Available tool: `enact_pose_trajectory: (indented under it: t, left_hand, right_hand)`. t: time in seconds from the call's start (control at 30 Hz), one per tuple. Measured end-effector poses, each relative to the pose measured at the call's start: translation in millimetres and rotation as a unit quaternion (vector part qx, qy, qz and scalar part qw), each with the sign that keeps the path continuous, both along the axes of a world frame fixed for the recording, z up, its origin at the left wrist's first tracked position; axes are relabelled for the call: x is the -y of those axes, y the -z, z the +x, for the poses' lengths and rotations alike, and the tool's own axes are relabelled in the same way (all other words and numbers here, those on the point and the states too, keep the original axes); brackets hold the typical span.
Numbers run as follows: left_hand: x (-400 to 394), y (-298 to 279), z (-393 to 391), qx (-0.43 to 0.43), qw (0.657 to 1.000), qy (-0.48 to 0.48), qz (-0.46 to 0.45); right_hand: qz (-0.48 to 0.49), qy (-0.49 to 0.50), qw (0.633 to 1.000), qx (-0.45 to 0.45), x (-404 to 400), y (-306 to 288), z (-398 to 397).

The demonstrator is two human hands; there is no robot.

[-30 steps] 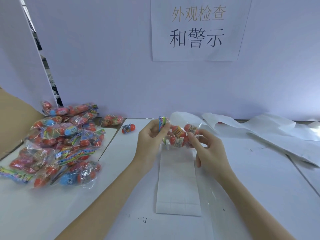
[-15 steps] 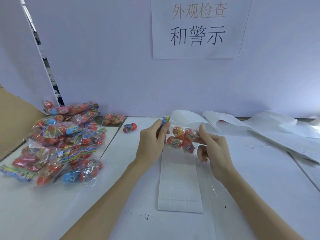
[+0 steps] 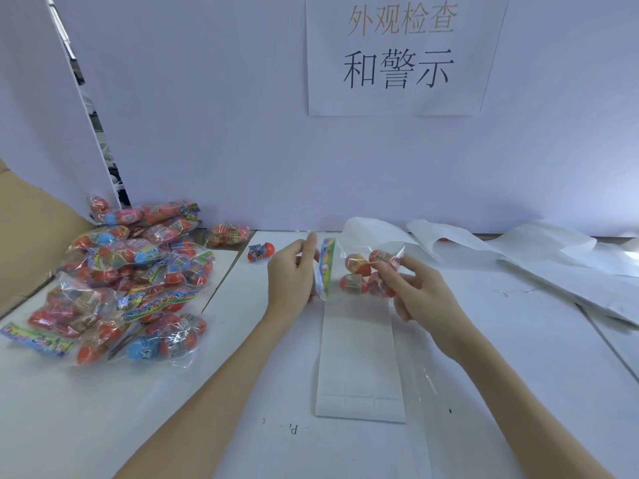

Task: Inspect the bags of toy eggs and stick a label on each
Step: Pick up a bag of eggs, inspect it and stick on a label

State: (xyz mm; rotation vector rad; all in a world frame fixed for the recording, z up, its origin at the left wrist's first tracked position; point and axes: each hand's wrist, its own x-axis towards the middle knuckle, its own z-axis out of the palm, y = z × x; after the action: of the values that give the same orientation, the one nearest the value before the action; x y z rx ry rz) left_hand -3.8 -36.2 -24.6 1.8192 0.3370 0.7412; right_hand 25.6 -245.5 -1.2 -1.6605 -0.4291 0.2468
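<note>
**Crinkly film, loose eggs: hold it by the card and the far edge**

Clear plastic bag of red toy eggs (image 3: 363, 273) is up off the white surface (image 3: 518, 340), above the white sheet of peel-off labels (image 3: 359, 357). Your left hand (image 3: 294, 274) pinches its colourful cardboard header (image 3: 326, 267); your right hand (image 3: 415, 288) is closed on the opposite film edge. Expect it to feel light, but the film looks slick and floppy, and the hard eggs will likely roll inside. Grip the stiff header for control, and press the label onto taut film. The heap of unchecked egg bags (image 3: 131, 281) waits at your left.
</note>
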Motion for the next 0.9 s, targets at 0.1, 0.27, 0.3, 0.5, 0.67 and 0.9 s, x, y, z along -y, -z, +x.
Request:
enact_pose_trajectory:
  t: [0.1, 0.27, 0.3, 0.5, 0.67, 0.9]
  left_hand:
    - [-7, -1, -3, 0.006, 0.999, -0.017, -0.039]
    - [13, -3, -13, 0.072, 0.989, 0.107, 0.071]
    - [19, -3, -13, 0.074, 0.983, 0.141, 0.088]
    - [21, -5, -9, 0.047, 0.985, 0.16, -0.048]
    - [11, -7, -8, 0.031, 0.968, 0.182, -0.171]
    - [14, -5, -7, 0.033, 0.96, 0.217, -0.176]
  right_hand:
    - [0.018, 0.007, 1.0, -0.013, 5, 0, 0]
    - [-0.016, -0.02, 1.0, 0.01, 2, -1, -4]
    - [-0.024, -0.019, 0.999, 0.014, 0, 0, -5]
    - [0.02, 0.024, 0.999, 0.025, 1, -1, -4]
    - [-0.012, 0.085, 0.994, 0.061, 0, 1, -1]
    - [0.0, 0.075, 0.996, 0.055, -1, 3, 0]
